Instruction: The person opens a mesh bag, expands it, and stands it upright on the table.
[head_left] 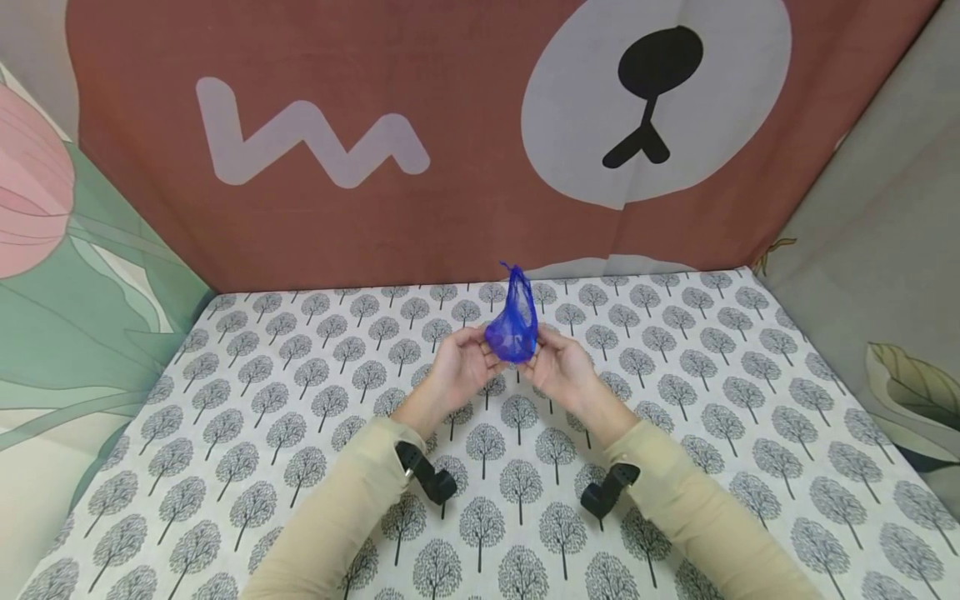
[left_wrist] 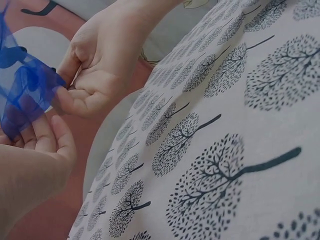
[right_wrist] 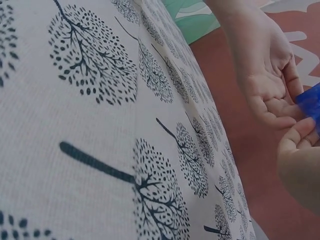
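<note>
A thin, see-through blue bag (head_left: 513, 333) is held up above the table, its bottom rounded and its top narrowing to a loop and a wispy tip. My left hand (head_left: 461, 367) holds its lower left side, palm turned up. On the opposite side my right hand (head_left: 566, 372) holds it the same way. In the left wrist view the right hand (left_wrist: 102, 65) has thumb and fingers at the edge of the bag (left_wrist: 32, 85), and left fingers show under the sheer material. The right wrist view has the left hand (right_wrist: 265, 75) curled at the bag (right_wrist: 312, 102).
A white cloth with dark tree prints (head_left: 483, 525) covers the table. Behind it hangs a reddish-brown curtain (head_left: 450, 225) with a bear face, and patterned drapes stand at both sides. Each wrist carries a black camera mount (head_left: 427, 473) over a beige sleeve (head_left: 337, 508).
</note>
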